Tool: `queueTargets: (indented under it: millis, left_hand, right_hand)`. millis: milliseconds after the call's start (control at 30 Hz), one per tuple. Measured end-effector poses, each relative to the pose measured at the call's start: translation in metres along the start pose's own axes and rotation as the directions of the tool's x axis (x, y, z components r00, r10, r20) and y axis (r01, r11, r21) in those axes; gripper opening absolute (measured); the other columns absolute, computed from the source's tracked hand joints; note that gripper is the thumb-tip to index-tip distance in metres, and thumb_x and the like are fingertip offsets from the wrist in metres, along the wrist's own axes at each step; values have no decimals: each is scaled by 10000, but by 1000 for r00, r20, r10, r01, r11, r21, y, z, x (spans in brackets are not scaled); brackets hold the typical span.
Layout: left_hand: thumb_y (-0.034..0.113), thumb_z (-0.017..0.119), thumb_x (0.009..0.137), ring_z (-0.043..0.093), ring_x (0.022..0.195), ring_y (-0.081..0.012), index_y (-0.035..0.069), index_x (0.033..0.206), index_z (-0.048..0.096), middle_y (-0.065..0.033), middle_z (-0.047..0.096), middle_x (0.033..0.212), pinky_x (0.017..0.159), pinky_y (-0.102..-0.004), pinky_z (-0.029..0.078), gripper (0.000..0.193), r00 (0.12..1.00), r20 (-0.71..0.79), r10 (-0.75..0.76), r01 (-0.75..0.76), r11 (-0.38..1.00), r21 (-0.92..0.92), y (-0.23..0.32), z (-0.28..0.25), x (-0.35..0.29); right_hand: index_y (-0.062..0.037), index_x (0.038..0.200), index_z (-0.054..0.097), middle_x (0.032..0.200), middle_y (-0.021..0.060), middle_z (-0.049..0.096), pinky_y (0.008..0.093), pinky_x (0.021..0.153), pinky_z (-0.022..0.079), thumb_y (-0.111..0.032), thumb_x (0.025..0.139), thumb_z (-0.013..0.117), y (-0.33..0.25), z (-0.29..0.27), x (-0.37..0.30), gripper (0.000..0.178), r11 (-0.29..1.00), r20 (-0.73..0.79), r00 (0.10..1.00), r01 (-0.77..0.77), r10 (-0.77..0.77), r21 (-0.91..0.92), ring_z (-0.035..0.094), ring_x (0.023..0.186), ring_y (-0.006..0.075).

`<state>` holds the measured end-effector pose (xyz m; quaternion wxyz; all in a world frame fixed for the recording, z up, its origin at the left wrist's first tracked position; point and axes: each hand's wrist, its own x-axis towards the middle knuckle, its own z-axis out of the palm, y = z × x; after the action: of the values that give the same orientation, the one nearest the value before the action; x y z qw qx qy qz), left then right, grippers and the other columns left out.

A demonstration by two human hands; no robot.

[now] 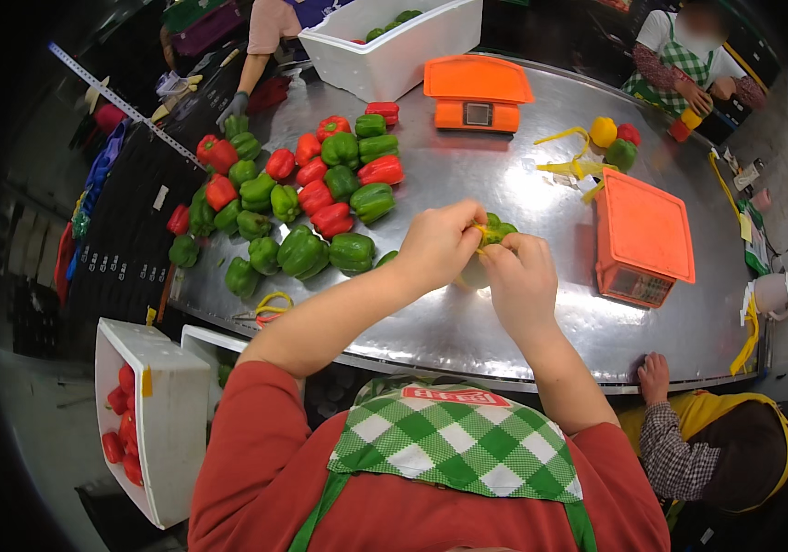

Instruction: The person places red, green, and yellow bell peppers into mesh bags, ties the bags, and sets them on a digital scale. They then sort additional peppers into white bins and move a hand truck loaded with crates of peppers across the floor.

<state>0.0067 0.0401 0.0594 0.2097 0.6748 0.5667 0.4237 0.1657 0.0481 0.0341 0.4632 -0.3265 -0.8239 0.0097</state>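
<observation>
Over the middle of the steel table, my left hand point(445, 244) and my right hand point(521, 276) meet with bent, closed fingers. Between them is a yellow mesh bag point(480, 237), pinched at the fingertips, with a green bell pepper point(502, 226) showing behind it. My fingers hide most of the bag, so what else it contains cannot be made out. To the left of my hands lies a loose spread of green bell peppers point(303, 253) and red bell peppers point(331, 219).
Two orange scales point(479, 83) point(644, 230) stand on the steel table point(468, 170). Yellow mesh bags point(578, 169) lie beside a yellow pepper point(604, 132). Scissors point(273, 311) rest near the front edge. White foam boxes point(385, 55) point(169, 368) hold peppers. Co-workers' hands point(233, 110) point(654, 377) are around the table.
</observation>
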Motion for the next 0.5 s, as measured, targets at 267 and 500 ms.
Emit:
queueTargets:
  millis: [267,500]
  left_hand:
    - [51,628,827,624,691,-152,17,885,675,-81,670,797,632,-284,490,82,998,-40,-42,27,944,-330,-20,20,-14]
    - [37,653,817,593,728,-126,46,884,708,-31,646,838,679,-257,480,87,975,203,90,6,902,-433,-30,10,-10]
  right_hand:
    - [-33,886,632,915,97,601,348,636,510,-30,762,710,18,-9,-2,146,978,68,994,-102,90,184,607,767,277]
    - [-17,899,635,918,108,600,314,626,509,-10,810,683,28,-22,-2,101,894,247,956,-246,160,375,614,732,240]
